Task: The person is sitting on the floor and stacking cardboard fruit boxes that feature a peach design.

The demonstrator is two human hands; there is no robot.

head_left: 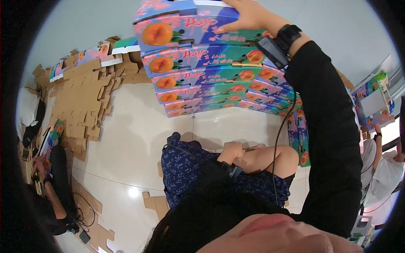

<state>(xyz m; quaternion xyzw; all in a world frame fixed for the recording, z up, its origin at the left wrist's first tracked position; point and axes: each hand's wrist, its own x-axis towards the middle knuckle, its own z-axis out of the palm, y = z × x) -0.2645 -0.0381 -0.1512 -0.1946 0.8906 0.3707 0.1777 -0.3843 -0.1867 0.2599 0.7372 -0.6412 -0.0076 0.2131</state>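
My right hand is at the top of a tall stack of printed fruit boxes. Its thumb lies against the front of the uppermost cardboard box, and the other fingers reach over its upper edge, partly cut off by the frame. This box is blue, pink and green with peaches printed on it. Similar boxes are piled beneath it. My left hand is curled closed beside my bare knee, low down. Whether anything is inside its fingers is hidden.
Another stack of boxes adjoins on the right. Flattened brown cardboard covers floor at left; a loose piece lies nearer. One person at left handles a box; another at right holds an upright one. A black cable hangs from my right wrist.
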